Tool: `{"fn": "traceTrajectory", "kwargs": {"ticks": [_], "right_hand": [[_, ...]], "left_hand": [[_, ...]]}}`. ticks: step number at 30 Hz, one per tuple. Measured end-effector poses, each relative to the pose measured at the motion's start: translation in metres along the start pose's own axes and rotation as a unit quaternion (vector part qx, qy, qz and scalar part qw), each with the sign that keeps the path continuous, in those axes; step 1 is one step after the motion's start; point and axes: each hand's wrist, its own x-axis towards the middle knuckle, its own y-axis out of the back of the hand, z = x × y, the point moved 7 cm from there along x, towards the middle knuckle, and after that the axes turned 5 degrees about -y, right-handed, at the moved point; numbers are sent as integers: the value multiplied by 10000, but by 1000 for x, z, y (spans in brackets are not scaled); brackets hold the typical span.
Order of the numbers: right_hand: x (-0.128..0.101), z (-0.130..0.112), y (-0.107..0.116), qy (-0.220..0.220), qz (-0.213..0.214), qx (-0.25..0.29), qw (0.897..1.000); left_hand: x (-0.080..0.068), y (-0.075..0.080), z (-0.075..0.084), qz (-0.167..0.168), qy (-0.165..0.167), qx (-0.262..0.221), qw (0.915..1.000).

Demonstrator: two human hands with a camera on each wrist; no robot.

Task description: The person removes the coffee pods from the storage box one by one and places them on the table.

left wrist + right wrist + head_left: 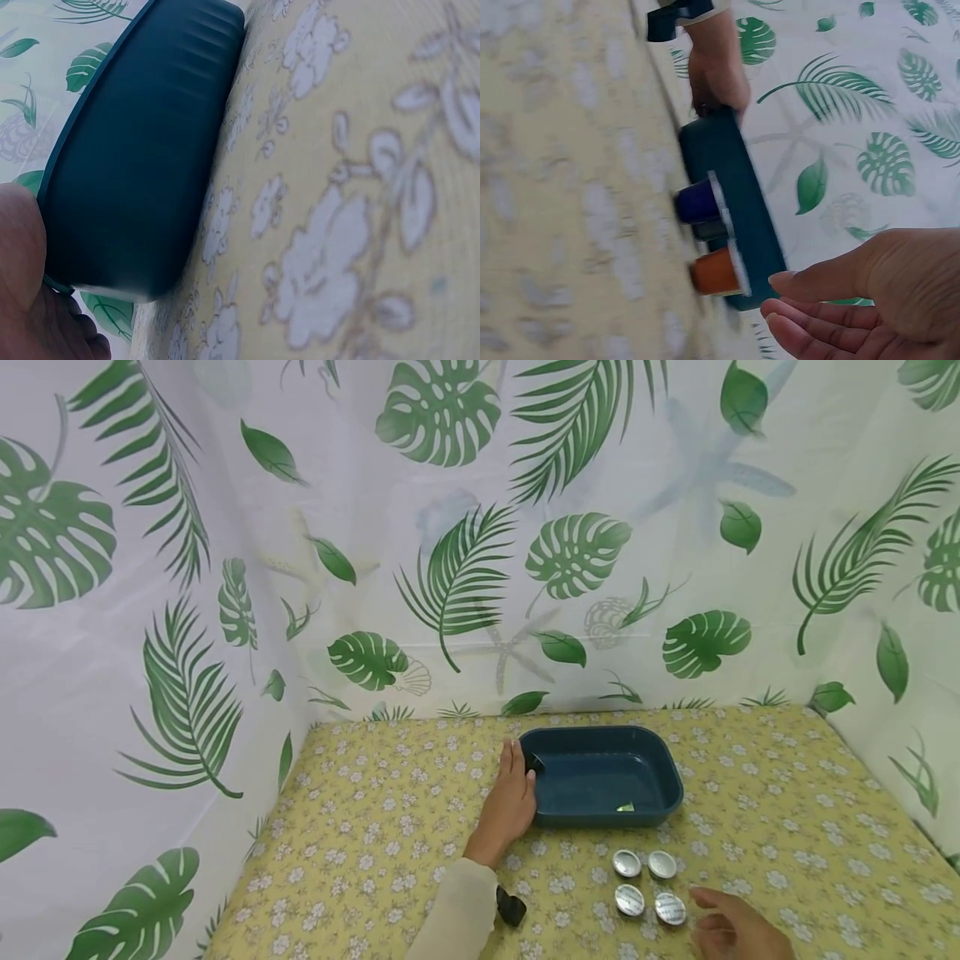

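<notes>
A dark teal rectangular dish [600, 820] stands near the back of the table. At its left end my left hand [508, 802] grips the rim, with thumb and fingers [67, 330] about the corner. Several coffee capsules stand foil side up in front of the dish, among them a near right one [670, 909]. From the side, one capsule shows a dark blue body [696, 202] and another an orange one [716, 271]. Just right of them hovers my right hand [738, 927], its fingers loosely bent and holding nothing.
Yellow floral cloth [375, 827] covers the table. A white leaf-patterned curtain [480, 568] rises behind and at both sides. Inside the dish are a small yellow-green patch [626, 807] and a black shape [533, 762] by the left wall. A black band [511, 907] sits at my left wrist.
</notes>
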Motion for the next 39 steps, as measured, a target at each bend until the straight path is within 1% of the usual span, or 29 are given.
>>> {"fn": "traceTrajectory", "kwargs": {"ticks": [1,2,3,4,5,8,11,13,15,19,21,23,26,30,34,39], "right_hand": [[-6,-11,3,227,361,-236,9988],[-15,-24,6,473,942,-779,9914],[-21,-33,8,557,1391,-1034,9833],[-26,-42,10,693,1691,-1214,9756],[-29,-49,12,707,1782,-1264,9733],[-31,-64,16,671,1885,-1303,9711],[-29,-75,18,878,1986,-1302,9674],[-27,-82,20,1086,2116,-1365,9617],[-23,-88,21,1083,2057,-1427,9621],[-10,-98,21,824,1747,-1314,9723],[-4,-105,22,832,1672,-1223,9748],[1,-112,23,942,1658,-1216,9741],[8,-122,25,1248,1706,-1229,9697],[19,-128,24,1515,1756,-1269,9644],[30,-129,21,1570,1721,-1303,9637],[44,-135,20,1625,1530,-1360,9653]], "left_hand": [[0,0,0,-1,0,-11,10000],[0,1,0,7,-7,-21,10000],[0,1,0,13,-17,-19,10000],[1,0,0,13,-28,-8,10000],[1,0,0,10,-33,10,10000],[1,-1,-1,2,-35,36,10000],[1,-2,-1,-12,-8,50,10000],[1,-2,-1,-16,0,61,10000],[2,-2,-2,-7,-6,81,10000],[1,0,-1,12,14,76,10000],[1,1,-1,14,31,78,10000],[1,2,0,10,39,95,9999],[0,2,0,1,50,109,9999],[-1,2,-1,2,63,77,10000],[-1,-1,-1,-34,42,95,9999],[0,-1,-1,3,36,96,9999]]}}
